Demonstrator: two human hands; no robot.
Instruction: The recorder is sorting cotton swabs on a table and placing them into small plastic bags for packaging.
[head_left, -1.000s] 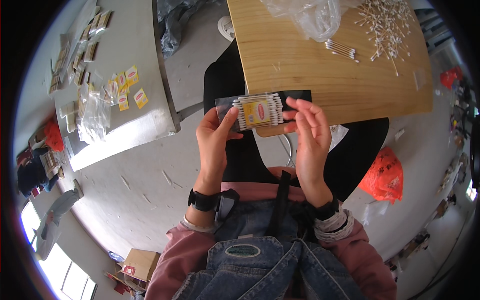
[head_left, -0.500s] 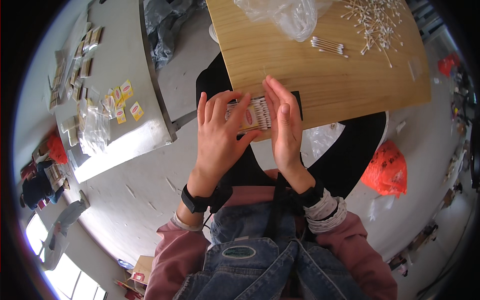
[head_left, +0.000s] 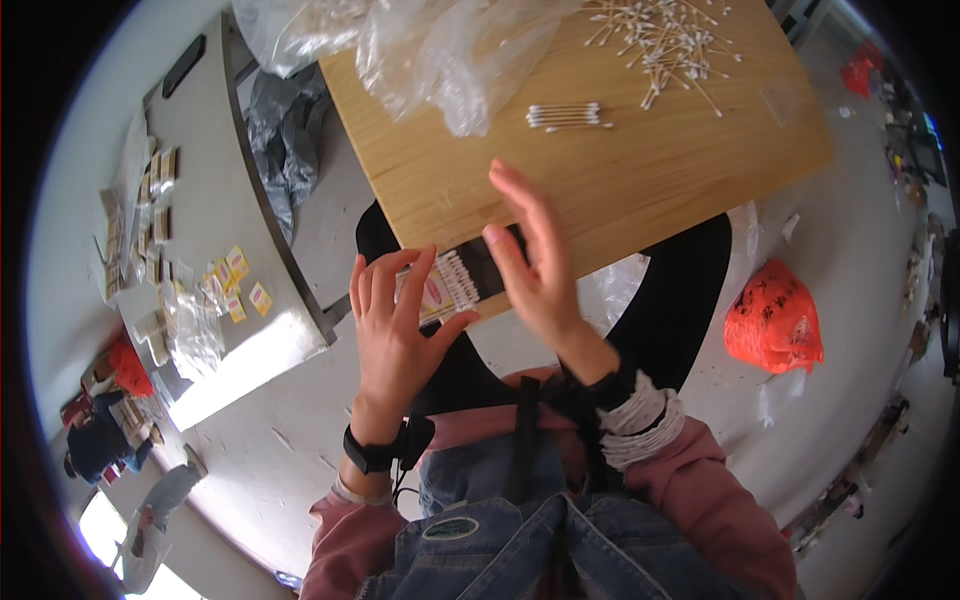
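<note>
At the near edge of the wooden table (head_left: 600,190), a flat pack of cotton swabs (head_left: 458,283) lies with a yellow and white card (head_left: 436,296) over its sticks. My left hand (head_left: 392,315) holds the pack between thumb and fingers, covering its left end. A flat black piece (head_left: 488,262) shows at the pack's right side. Apart from the pack, to its right, my right hand (head_left: 545,275) is raised with thumb and fingers apart, holding nothing. A small row of swabs (head_left: 567,116) lies farther off on the table.
A loose heap of cotton swabs (head_left: 670,45) covers the table's far right. Clear plastic bags (head_left: 450,70) lie at its far left. On the grey side table (head_left: 250,340) are several bundles and yellow cards (head_left: 232,270). A red bag (head_left: 772,320) stands on the floor.
My right hand has moved away from the pack's right end, its fingers spreading. My left hand stays at the pack. The whole view has shifted and turned.
</note>
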